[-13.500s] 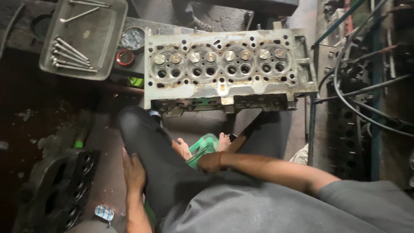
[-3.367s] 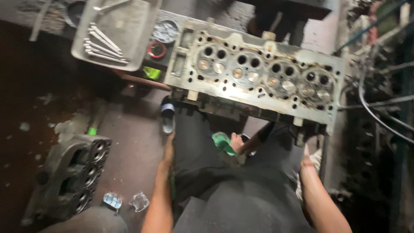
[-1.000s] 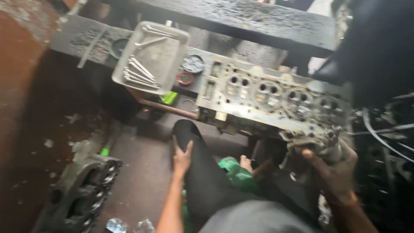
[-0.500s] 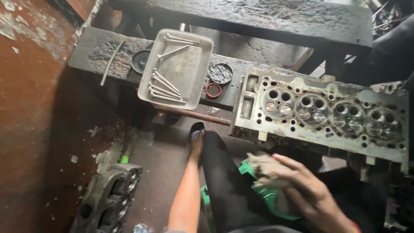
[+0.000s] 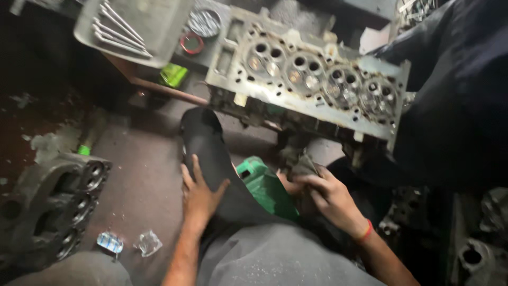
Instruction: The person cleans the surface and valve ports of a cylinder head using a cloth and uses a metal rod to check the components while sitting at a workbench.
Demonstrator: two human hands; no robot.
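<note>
Swung left and downward since half a second ago: cylinder head (image 5: 309, 79) now fills upper middle, tilted, tray shoved to top-left corner. Right hand (image 5: 330, 197) drawn in lower and closer, fingers curled round a crumpled grey rag (image 5: 302, 167), no longer spread over it. Left hand (image 5: 200, 191) open, palm flat against dark trouser leg (image 5: 211, 159), much as before. Rag soft, greasy, bunched just below cylinder head's underside (touching or not, cannot tell). Cylinder head: cast pale metal, grimy, four round chambers in a row, each with small valve circles, bolt holes along edges. Green plastic can (image 5: 264, 185) smooth, angular, wedged between the legs beside the rag. Metal tray (image 5: 132, 32) shallow, dull, holding long bolts. Second dark casting (image 5: 50, 206) on oily floor at lower left, round bores showing. Red thread band on right wrist.
</note>
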